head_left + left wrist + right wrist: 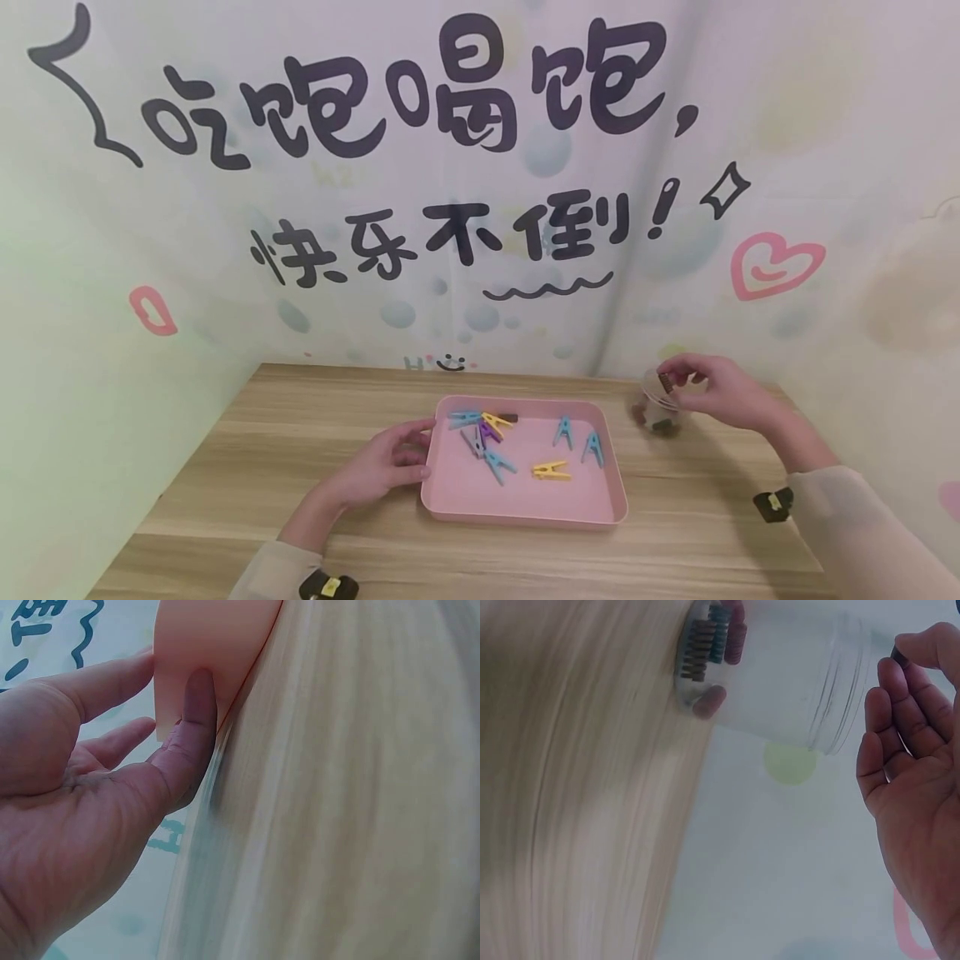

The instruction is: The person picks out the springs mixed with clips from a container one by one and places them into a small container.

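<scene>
My left hand [386, 467] rests at the left side of a pink tray [525, 504], fingertips and thumb against its outer wall [187, 645]. Inside the tray lie several plastic clothespins: blue ones, such as the blue clothespin [564, 432], a yellow clothespin [552, 471], a purple clothespin [489, 432] and a grey one. A dark brown piece [510, 417] lies by the back wall. Between thumb and fingertips, my right hand [716, 390] pinches a small brown ribbed piece [664, 382] at the mouth of a clear jar [780, 675]. Brown, teal and reddish ribbed pieces [699, 651] sit at the jar's bottom.
The wooden table [300, 417] meets a printed cloth backdrop [375, 333] along its far edge. Behind the jar, the cloth stands close. A black device [772, 505] is strapped on the right wrist, another [328, 585] on the left.
</scene>
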Motion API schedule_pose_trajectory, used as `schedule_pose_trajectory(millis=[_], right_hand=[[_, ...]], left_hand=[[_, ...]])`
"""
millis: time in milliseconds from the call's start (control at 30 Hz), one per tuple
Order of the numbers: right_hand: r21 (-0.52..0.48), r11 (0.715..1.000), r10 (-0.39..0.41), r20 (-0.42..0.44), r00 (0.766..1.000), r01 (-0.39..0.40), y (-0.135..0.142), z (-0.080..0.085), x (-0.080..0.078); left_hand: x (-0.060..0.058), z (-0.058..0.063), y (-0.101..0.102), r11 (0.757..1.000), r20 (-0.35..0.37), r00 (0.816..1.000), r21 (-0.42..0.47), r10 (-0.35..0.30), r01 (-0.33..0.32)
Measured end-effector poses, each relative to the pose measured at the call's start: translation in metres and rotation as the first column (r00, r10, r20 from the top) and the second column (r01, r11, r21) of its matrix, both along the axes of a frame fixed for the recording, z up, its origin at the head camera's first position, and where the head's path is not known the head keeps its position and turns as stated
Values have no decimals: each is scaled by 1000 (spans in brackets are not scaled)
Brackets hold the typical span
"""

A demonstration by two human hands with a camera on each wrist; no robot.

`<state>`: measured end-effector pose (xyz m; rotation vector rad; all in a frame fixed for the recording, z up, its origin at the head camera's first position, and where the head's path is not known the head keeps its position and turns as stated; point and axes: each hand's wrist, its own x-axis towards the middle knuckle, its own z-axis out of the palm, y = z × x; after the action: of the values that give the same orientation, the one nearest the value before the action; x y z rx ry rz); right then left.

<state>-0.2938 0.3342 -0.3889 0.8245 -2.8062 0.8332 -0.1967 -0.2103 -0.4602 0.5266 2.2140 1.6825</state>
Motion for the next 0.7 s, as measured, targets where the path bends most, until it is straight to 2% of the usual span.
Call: schedule_pose_trajectory(millis=[700], right_hand=[[-47,998,-41,-10,999,40,13,-13,-13]], left_hand=[[2,1,1,1000,-5,1000,-10,10,-10]])
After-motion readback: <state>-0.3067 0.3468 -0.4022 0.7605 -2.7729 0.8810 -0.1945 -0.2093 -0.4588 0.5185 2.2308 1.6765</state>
